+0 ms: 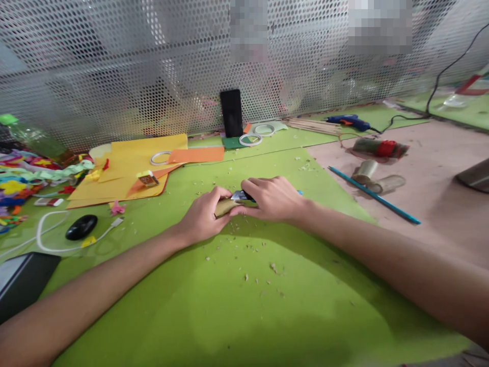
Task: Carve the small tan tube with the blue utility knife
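Head view: one green worktop (183, 306). Two hands, centre: left hand (202, 216) grip clamped on one tan piece (224, 207); right hand (273, 198) grip clamped on one knife (240, 195), blade beside piece, contact unclear. Piece probably light, stiff, not slippery; best held at left end, off the blade. Two loose tubes (388, 183) right, three white rings (250, 145) far, shavings (273, 267) uncounted.

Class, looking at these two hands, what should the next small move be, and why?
Probably ease the left hand slightly back from the flat grey metal blade before any cut. The right hand grips the dark-bodied cutter, its blade pointing toward the left hand, which holds a tan rounded piece; small pale shavings on the green tabletop suggest carving.
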`<state>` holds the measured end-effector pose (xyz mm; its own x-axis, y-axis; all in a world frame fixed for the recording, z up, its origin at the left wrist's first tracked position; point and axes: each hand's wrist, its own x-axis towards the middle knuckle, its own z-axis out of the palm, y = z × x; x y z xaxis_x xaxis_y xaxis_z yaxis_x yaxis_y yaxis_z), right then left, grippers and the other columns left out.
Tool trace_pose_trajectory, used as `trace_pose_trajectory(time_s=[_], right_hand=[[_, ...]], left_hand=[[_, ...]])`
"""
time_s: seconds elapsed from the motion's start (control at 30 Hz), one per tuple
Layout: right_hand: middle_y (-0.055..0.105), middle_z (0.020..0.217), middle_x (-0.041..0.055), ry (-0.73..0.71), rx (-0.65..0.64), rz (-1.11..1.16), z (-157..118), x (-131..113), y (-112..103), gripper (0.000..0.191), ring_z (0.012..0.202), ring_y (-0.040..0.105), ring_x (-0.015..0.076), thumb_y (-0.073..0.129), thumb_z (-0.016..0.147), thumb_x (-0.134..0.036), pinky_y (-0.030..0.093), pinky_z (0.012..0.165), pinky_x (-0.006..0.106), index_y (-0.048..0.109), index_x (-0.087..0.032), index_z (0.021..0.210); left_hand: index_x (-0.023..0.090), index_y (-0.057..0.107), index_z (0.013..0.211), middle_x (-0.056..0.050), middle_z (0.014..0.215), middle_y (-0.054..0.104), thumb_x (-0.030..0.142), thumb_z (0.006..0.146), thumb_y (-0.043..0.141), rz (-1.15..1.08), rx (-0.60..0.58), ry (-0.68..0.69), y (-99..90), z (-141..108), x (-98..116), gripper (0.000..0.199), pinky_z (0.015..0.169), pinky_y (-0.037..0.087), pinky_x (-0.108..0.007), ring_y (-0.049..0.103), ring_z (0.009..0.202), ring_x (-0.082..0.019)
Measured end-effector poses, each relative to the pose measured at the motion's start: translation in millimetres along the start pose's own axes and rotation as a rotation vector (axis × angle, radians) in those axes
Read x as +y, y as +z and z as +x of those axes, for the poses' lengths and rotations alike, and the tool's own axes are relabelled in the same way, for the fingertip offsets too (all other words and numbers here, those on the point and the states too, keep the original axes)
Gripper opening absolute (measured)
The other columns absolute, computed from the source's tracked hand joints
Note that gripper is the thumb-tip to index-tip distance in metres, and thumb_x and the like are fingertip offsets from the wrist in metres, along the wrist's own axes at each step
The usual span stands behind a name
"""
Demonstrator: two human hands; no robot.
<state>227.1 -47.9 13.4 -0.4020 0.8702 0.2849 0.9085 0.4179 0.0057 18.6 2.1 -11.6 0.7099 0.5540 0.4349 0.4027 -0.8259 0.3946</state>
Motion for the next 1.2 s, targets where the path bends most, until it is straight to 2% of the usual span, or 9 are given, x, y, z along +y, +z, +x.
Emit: trace_pose_trajectory(time_s=[0.4,0.8,1.0,1.2], right_hand=[[0.064,0.083,0.0065,-0.046,0.003,-0.040,0.6,-4.5,1.3,0.067,0.060,0.051,0.0137,0.014,0.089,-0.071,0.012,0.051,0.029,0.054,-0.017,0.096],[0.066,0.079,0.0070,-0.002,0.009,-0.036,1.7,-4.9,5.2,0.071,0.058,0.052,0.0136,0.013,0.090,-0.071,0.013,0.052,0.029,0.058,-0.017,0.094],[0.065,0.077,0.0068,0.003,0.000,-0.030,0.6,-5.1,3.1,0.071,0.057,0.050,0.0134,0.013,0.089,-0.072,0.013,0.052,0.029,0.057,-0.017,0.093],[0.065,0.081,0.0071,-0.056,-0.013,-0.043,0.5,-4.9,-0.6,0.070,0.056,0.048,0.0133,0.014,0.088,-0.072,0.012,0.051,0.029,0.055,-0.016,0.098]], left_hand=[[0.020,0.049,0.102,-0.004,0.086,0.068,0.050,0.084,0.060,0.140,0.083,0.036,4.0,-3.1,0.3,0.037,0.064,0.049,-0.027,0.066,0.073,-0.016],[0.020,0.051,0.105,-0.005,0.093,0.070,0.047,0.085,0.060,0.135,0.118,0.031,5.1,-4.9,-2.1,0.035,0.070,0.052,-0.029,0.067,0.081,-0.018],[0.019,0.050,0.102,-0.006,0.090,0.069,0.048,0.084,0.060,0.117,0.102,0.009,3.8,-4.2,0.2,0.035,0.066,0.051,-0.028,0.067,0.077,-0.017],[0.020,0.048,0.094,-0.001,0.079,0.065,0.049,0.083,0.060,0.035,0.010,-0.001,-0.1,-2.4,2.3,0.033,0.059,0.046,-0.025,0.062,0.066,-0.015]])
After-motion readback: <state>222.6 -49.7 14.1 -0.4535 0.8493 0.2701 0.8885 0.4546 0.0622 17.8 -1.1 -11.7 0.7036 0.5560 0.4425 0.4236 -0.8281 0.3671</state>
